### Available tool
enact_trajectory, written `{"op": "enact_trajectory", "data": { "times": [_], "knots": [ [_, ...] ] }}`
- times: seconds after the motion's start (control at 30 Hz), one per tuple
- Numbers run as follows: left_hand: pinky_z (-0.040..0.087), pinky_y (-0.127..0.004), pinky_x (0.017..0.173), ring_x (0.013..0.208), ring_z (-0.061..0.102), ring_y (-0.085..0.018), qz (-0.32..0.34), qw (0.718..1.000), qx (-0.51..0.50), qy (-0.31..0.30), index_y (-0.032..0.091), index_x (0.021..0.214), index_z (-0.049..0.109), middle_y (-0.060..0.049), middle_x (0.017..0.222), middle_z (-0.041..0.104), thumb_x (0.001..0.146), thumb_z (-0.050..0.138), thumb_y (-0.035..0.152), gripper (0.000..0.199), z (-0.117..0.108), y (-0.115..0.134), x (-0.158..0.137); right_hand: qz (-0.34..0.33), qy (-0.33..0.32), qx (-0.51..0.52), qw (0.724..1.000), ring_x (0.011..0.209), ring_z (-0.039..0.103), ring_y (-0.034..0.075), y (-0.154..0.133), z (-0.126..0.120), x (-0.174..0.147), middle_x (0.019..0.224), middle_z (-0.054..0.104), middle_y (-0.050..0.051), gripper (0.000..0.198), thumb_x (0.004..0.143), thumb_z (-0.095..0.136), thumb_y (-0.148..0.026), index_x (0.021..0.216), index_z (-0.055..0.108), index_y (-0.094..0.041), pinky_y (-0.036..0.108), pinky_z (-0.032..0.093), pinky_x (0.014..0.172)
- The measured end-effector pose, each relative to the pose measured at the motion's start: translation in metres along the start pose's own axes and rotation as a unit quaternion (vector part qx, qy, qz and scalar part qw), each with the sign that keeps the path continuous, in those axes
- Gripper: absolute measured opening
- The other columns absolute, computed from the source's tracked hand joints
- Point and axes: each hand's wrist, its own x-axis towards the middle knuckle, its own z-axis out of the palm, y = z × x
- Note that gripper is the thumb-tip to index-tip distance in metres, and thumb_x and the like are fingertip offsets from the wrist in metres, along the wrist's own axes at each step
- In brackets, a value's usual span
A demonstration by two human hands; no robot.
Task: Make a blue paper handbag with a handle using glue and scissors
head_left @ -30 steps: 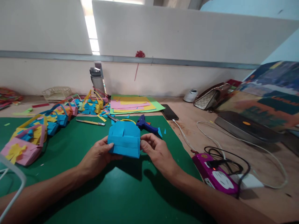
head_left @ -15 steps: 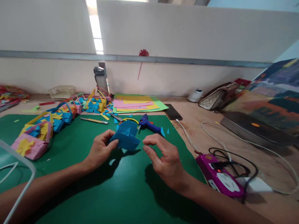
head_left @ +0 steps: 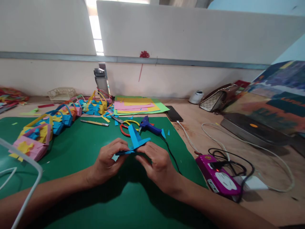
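A small folded blue paper basket (head_left: 136, 140) is held between both hands above the green mat (head_left: 100, 206), its strip-like upper part pointing up. My left hand (head_left: 108, 159) pinches its left edge between thumb and fingers. On the right side, my right hand (head_left: 158, 163) has its fingers against the paper, the thumb just below. Part of the paper is hidden by the fingers. Just behind it lie scissors (head_left: 124, 129) with red and yellow handles and a blue glue gun (head_left: 149, 125).
Several finished paper baskets (head_left: 33, 144) line the mat's left side. A utility knife (head_left: 94, 123) and stacked coloured paper (head_left: 135, 106) lie at the back. At right are a phone (head_left: 174, 114), a purple power strip (head_left: 218, 175) and loose cables. A white tube (head_left: 26, 197) crosses the lower left.
My right hand has moved left and taken hold of the blue paper's right side. The paper basket has been tilted, so its upright part shows edge-on and the scissors' red handle is uncovered.
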Motion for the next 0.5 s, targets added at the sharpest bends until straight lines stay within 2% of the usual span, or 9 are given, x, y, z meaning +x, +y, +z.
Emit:
{"op": "enact_trajectory", "data": {
  "times": [0.13,0.27,0.37,0.5],
  "knots": [
    [0.047,-0.022,0.064,0.071,0.057,-0.012,-0.043,0.999,-0.024,-0.012,0.016,0.083,0.056,-0.004,0.076,0.061,0.079,0.053,0.008,0.01,0.0023,0.0005,-0.004,0.037,-0.009,0.034,0.999,0.077,0.058,0.017,0.0002,0.0017,-0.0003,0.08,0.062,0.004,0.007,0.079,0.058,-0.012,0.08,0.061,-0.018,0.028,0.047,0.067],
    [0.048,-0.025,0.071,0.078,0.059,-0.014,-0.152,0.986,-0.073,-0.01,0.016,0.085,0.058,-0.004,0.083,0.063,0.076,0.054,0.009,0.012,0.0038,0.0048,-0.0054,0.051,-0.029,0.05,0.997,0.084,0.059,0.017,0.0012,0.0031,-0.0004,0.088,0.065,0.004,0.014,0.079,0.058,-0.011,0.085,0.066,-0.021,0.029,0.047,0.072],
    [0.049,-0.026,0.075,0.083,0.061,-0.015,-0.244,0.959,-0.141,-0.022,0.015,0.092,0.061,-0.006,0.092,0.064,0.076,0.056,0.013,0.017,0.0041,0.008,-0.0047,0.038,-0.02,0.047,0.998,0.078,0.061,0.016,0.0034,0.004,-0.0009,0.083,0.067,0.004,0.014,0.081,0.056,-0.012,0.084,0.066,-0.021,0.027,0.047,0.068],
    [0.05,-0.029,0.08,0.091,0.063,-0.018,-0.342,0.902,-0.26,-0.042,0.015,0.109,0.06,-0.008,0.106,0.066,0.073,0.059,0.014,0.036,0.0028,0.0089,-0.0046,0.027,-0.012,0.009,1.0,0.062,0.06,0.013,0.0085,0.005,-0.0023,0.068,0.066,0.003,0.014,0.084,0.052,-0.015,0.077,0.064,-0.018,0.024,0.044,0.059]
  ]
}}
